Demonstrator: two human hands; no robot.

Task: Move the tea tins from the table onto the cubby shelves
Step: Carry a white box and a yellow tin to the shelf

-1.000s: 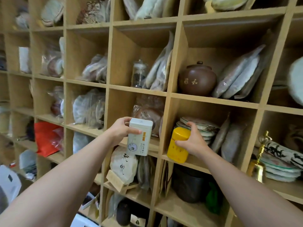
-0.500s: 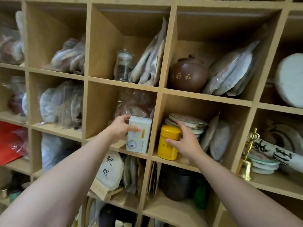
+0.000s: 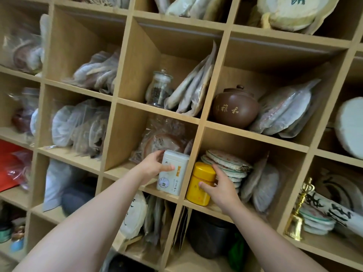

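Both tins have gone deeper into their cubbies since a second ago, and now seem to sit on the shelf board. Placing is the step in hand. Left hand [image 3: 152, 166] grips the white rectangular tea tin [image 3: 172, 172], thumb across its front, fingers behind. Right hand [image 3: 221, 186] wraps the yellow round tea tin [image 3: 200, 183], just in front of the stacked tea cakes [image 3: 228, 166]. Both forearms reach up and forward. Next, I judge, comes letting go cleanly, perhaps after nudging each tin back from the edge.
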